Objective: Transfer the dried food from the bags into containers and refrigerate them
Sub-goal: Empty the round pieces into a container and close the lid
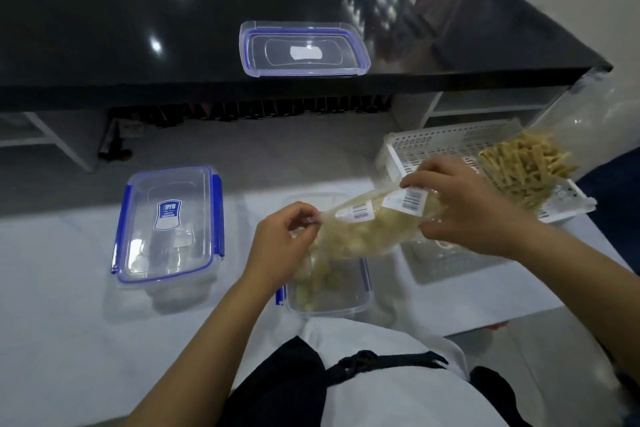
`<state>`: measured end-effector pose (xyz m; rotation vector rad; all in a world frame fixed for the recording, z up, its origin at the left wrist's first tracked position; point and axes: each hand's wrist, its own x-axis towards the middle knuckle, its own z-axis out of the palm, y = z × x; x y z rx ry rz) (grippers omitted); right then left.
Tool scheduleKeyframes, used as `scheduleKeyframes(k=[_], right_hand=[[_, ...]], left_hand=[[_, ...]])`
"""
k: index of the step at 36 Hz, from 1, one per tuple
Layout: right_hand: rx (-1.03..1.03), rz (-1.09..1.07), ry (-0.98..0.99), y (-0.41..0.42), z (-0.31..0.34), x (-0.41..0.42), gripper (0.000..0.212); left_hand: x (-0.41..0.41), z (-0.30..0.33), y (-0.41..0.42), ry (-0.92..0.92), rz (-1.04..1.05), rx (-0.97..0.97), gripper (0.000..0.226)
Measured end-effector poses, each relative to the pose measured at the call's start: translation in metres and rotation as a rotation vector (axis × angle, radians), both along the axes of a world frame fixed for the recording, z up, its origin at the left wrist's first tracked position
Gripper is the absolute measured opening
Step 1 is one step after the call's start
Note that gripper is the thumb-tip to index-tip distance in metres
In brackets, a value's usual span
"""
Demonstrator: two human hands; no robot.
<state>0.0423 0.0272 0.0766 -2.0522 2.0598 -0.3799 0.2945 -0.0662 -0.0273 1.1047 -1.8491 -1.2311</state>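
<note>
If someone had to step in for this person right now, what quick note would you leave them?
Left hand pinches the mouth end of the clear food bag; right hand grips its other end. The bag hangs over the open container, which already holds some pieces. Its lid lies on the black counter. A closed container sits to the left; another bag of sticks waits in the white basket. Left: finish emptying, lid on, second bag, refrigerate.

White table (69, 340) with containers (166, 225), basket (450, 146)
</note>
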Motion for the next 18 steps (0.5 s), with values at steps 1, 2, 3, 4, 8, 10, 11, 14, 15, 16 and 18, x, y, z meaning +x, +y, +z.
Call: scheduleKeyframes(k=[1, 2, 3, 4, 8, 10, 11, 14, 15, 16, 18], right_hand=[[0.039, 0.002, 0.013, -0.0019, -0.0028, 0.0011, 0.059], [0.061, 0.006, 0.024, -0.0027, -0.0041, 0.0026, 0.059], [0.057, 0.012, 0.028, -0.0029, -0.0038, 0.0037, 0.059], [0.028, 0.020, 0.026, -0.0031, -0.0024, 0.0046, 0.059], [-0.057, 0.028, 0.042, -0.0051, 0.0023, 0.0038, 0.060], [0.013, 0.023, 0.053, -0.0076, -0.0024, 0.0028, 0.058], [0.034, 0.021, 0.047, -0.0076, -0.0043, 0.0027, 0.057], [-0.032, 0.020, -0.013, -0.0049, -0.0015, 0.0034, 0.055], [-0.053, 0.026, -0.024, -0.0043, 0.0012, 0.0046, 0.056], [-0.051, 0.033, -0.017, -0.0041, 0.0020, 0.0054, 0.057], [0.011, 0.049, 0.030, -0.0047, 0.0000, 0.0077, 0.060]], left_hand=[[-0.0003, -0.0031, 0.0011, -0.022, -0.016, 0.023, 0.019], [-0.0001, -0.0057, 0.0026, -0.032, -0.023, 0.029, 0.018], [0.0002, -0.0071, 0.0038, -0.031, -0.023, 0.024, 0.016], [0.0011, -0.0075, 0.0049, -0.020, -0.018, 0.014, 0.014], [0.0022, -0.0067, 0.0037, -0.014, 0.001, 0.049, 0.010], [0.0015, -0.0077, 0.0041, -0.026, 0.017, 0.068, 0.012], [0.0013, -0.0083, 0.0048, -0.021, 0.033, 0.062, 0.012], [0.0031, -0.0071, 0.0048, 0.006, 0.070, 0.005, 0.014], [0.0040, -0.0067, 0.0040, 0.007, 0.074, 0.004, 0.014], [0.0049, -0.0071, 0.0033, 0.000, 0.072, 0.017, 0.013], [0.0068, -0.0099, 0.0037, -0.029, 0.060, 0.045, 0.013]])
